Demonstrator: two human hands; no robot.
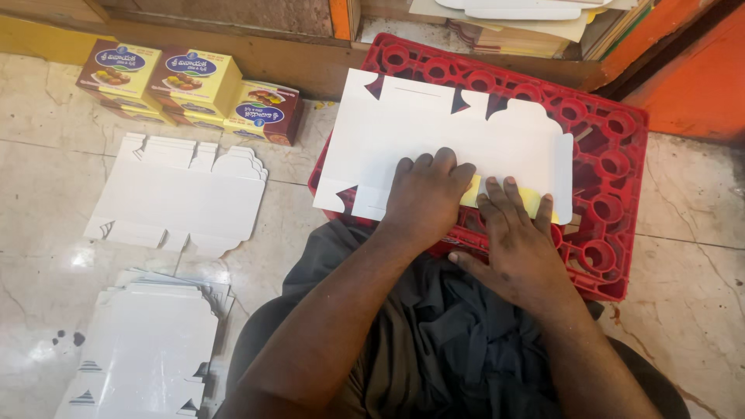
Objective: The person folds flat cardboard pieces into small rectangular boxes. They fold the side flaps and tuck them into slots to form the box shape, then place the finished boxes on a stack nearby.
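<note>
Pressing flat, both hands lie open on the white box blank (434,128) spread across the red crate (613,225): the left hand (425,198) palm-down at its near edge, the right hand (520,233) over a yellow flap (535,203). The crate's holed top gives uneven support, so a crease could likely wander or the card dent. The blank also overhangs the crate's left edge and might slip.
</note>
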